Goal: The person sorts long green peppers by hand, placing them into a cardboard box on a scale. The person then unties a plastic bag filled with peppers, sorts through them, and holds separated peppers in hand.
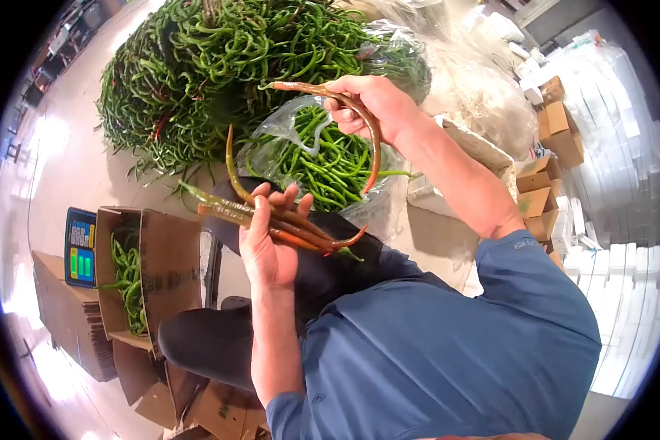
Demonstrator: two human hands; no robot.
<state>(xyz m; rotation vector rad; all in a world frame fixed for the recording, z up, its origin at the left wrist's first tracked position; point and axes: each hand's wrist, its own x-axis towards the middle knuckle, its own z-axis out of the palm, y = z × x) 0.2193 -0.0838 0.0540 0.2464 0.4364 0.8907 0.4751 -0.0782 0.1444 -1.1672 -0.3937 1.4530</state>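
Note:
My left hand (pixel 271 246) is wrapped round several long chili peppers (pixel 293 233), reddish-orange and brownish-green, held above my dark-trousered knee. One of them points up past the fingers. Raised to the upper right, my right hand (pixel 374 110) grips a single long curved chili pepper (pixel 372 136), brownish red with an orange tip hanging down. Below that hand lies a clear plastic bag (pixel 290 117) with green chili peppers (pixel 323 169) in it. Behind it rises a large heap of green chili peppers (pixel 220 59).
At left, a cardboard box (pixel 172 253) holds green peppers, beside a scale display (pixel 81 246) and stacked flat cardboard (pixel 70 308). More open boxes (pixel 227 407) stand below. A white foam box (pixel 480 147) is under my right arm. Cartons (pixel 561 132) and white stacks line the right.

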